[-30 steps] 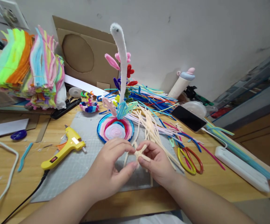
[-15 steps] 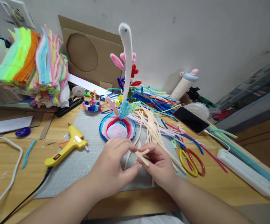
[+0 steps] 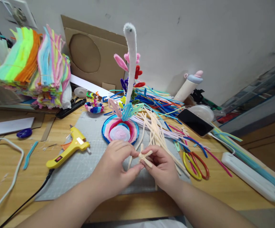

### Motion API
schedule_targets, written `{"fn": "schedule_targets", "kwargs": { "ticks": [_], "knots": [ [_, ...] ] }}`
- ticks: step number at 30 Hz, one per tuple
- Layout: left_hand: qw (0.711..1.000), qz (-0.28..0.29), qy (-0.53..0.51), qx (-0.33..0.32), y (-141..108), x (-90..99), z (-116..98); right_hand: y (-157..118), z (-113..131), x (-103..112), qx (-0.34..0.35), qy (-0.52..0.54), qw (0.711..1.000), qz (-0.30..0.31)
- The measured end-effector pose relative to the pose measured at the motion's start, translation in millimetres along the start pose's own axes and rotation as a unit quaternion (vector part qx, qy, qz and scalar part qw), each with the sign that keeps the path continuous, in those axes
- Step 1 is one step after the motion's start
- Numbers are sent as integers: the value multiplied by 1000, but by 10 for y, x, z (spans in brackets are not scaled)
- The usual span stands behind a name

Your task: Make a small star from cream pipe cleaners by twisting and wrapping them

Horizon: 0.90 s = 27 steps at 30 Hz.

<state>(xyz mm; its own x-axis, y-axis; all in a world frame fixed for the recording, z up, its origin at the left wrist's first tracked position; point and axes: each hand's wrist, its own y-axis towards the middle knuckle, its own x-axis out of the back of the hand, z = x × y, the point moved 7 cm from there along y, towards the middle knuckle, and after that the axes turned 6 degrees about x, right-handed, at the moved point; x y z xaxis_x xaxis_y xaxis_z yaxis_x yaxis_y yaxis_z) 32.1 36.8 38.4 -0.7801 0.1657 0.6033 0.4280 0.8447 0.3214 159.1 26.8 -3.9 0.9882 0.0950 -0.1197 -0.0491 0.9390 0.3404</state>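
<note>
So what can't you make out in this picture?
All in the head view:
- Far side of the small cream piece: hidden by its front and the left and right hand.
- Blades of the scissors: mostly covered by coloured stems.
- Far end of the glue gun's black cord: cut off by the bottom edge.
- Contents of the shelves at right: too blurred.

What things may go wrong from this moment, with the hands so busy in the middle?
The small cream piece is pinched between left hand and right hand; a hard squeeze might bend its thin arms.

The yellow glue gun lies near the left forearm, which might nudge it or snag its black cable. Whether it is hot, I cannot tell.

The tall white stem rises beyond the hands; a forward reach could bump it.
</note>
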Motion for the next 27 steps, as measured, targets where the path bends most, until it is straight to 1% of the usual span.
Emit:
{"fn": "schedule_targets", "kwargs": {
  "ticks": [7,10,13,15,17,21,25,27],
  "knots": [
    [1000,-18,0,-6,-7,-8,9,19,-29,-23,-11,25,1000,9],
    [1000,-13,-10,-4,-6,3,0,38,-44,-22,-28,43,999,16],
    [999,-8,-42,15,-13,33,16,37,-94,-20,-70,83,994,29],
    [998,-22,-60,27,-16,68,34,16,-139,-39,-107,128,985,49],
    [997,-30,-70,25,-11,85,32,-13,-173,-67,-141,165,974,70],
    [997,3,-81,8,15,47,-9,-35,-179,-106,-169,201,961,89],
    [996,13,-85,-3,26,56,-47,-24,-152,-130,-172,224,955,87],
    [996,24,-87,-14,15,48,-63,-30,-165,-133,-187,227,952,83]
  ]
}}
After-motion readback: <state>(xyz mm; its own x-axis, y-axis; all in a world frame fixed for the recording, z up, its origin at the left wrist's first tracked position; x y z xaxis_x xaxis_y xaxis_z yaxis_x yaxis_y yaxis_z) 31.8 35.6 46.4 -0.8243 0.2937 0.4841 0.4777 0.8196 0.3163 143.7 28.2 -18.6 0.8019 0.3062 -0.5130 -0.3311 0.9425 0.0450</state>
